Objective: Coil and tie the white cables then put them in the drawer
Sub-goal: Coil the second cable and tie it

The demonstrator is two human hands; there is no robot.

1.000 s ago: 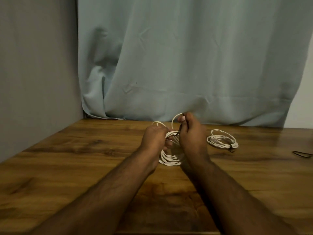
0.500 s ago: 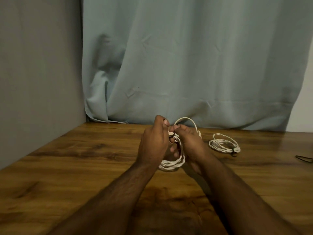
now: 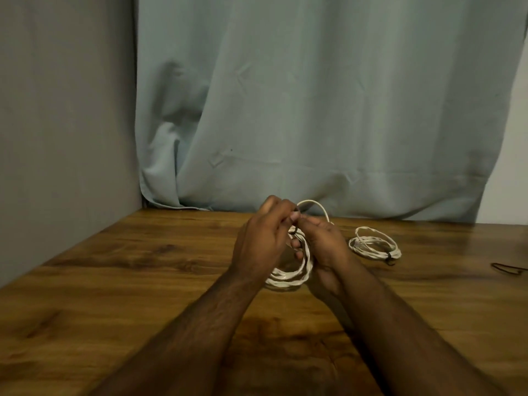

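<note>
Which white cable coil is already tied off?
The coil lying alone on the table, right of both hands, with a dark tie round it. The other coil is in the hands.

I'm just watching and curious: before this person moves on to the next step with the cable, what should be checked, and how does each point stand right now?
1. Coil held together: ok, both the left hand and the right hand grip it above the table.
2. Dark tie on the coil: ok, a small dark band shows between the fingertips.
3. Tie fastened fully: cannot tell, the fingers hide it.
4. Loose loop tucked in: not ok, it sticks up behind the hands.
5. Second coil tied: ok, it lies to the right with a dark band on it.
6. Drawer ready: cannot tell, none is in view.
</note>
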